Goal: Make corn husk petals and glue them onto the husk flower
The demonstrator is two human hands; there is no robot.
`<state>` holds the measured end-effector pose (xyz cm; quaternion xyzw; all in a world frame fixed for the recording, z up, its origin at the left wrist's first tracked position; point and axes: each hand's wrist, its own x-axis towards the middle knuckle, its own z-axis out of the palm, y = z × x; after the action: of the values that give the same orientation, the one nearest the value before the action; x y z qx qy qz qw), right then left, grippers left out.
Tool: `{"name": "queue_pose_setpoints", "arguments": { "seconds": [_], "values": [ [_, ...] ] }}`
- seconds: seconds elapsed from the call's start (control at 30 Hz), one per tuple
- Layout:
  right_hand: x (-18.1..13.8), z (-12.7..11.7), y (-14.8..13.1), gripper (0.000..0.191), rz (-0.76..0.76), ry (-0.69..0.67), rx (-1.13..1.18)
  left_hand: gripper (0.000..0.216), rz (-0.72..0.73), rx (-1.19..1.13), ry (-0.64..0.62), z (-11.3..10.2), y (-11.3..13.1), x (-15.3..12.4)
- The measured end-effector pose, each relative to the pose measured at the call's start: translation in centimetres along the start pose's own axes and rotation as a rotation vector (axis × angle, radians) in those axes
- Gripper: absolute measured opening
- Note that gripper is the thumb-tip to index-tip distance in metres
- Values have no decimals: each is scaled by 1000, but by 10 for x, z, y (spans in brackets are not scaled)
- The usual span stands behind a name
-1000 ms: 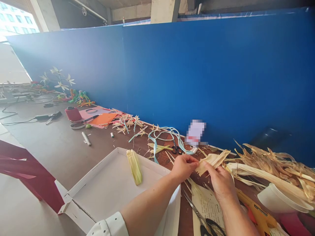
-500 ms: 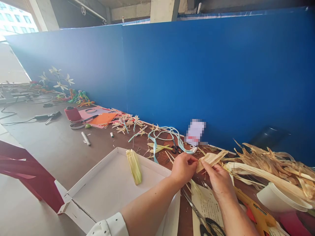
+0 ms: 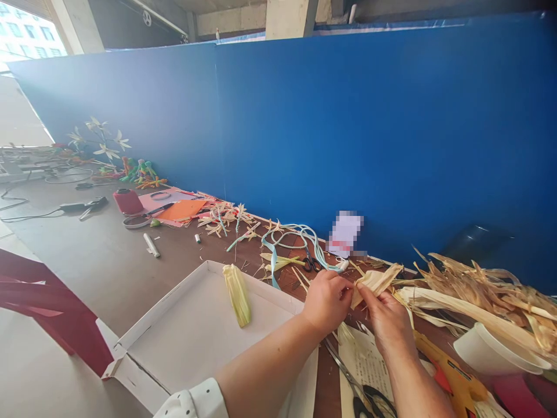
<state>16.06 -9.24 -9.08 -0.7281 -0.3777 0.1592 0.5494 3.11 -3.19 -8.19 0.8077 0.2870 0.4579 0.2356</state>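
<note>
Far left of the counter (image 3: pixel 100 255): red spool (image 3: pixel 127 201), orange sheet (image 3: pixel 183 210).

White tray (image 3: pixel 183 342) sits at 9 o'clock of your hands. One folded yellow husk bundle (image 3: pixel 237 294) lies in it near the far rim.

Pale blue cord (image 3: pixel 300 238) and small black scissors (image 3: pixel 313 265) lie at 11 o'clock of your left hand, near but apart.

Your left hand (image 3: pixel 326 302): grip pressed together, thumb and fingers pinching the near end of the husk piece (image 3: pixel 378 280).

The husk piece is held up off the counter between both hands, its free end pointing to 2 o'clock.

Your right hand (image 3: pixel 389 322): grip pinching the husk piece's lower edge, just beside your left fingertips.

At 6 o'clock under the hands, long scissors (image 3: pixel 348 371) lie beside printed paper (image 3: pixel 369 363).

Yellow glue gun (image 3: pixel 455 386) lies at 4 o'clock of your right hand.

At 3 o'clock the dried husk pile (image 3: pixel 483 293) crowds close to the husk piece's free end and overlaps the far rim of the white bowl (image 3: pixel 491 351).
</note>
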Motion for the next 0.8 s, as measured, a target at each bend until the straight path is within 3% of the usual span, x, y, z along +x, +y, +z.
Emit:
{"name": "queue_pose_setpoints", "arguments": {
  "seconds": [0.13,0.37,0.53,0.8],
  "values": [
    [0,4,-3,44,54,-23,120,19,171,176,-27,-3,1,-2],
    [0,3,-8,38,179,51,164,24,305,352,-146,-12,9,-2],
    [-4,3,-15,32,231,51,179,21,302,419,-230,-15,11,-2],
    [-5,4,-15,25,231,12,251,20,285,426,-241,-15,10,-3]
  ]
}}
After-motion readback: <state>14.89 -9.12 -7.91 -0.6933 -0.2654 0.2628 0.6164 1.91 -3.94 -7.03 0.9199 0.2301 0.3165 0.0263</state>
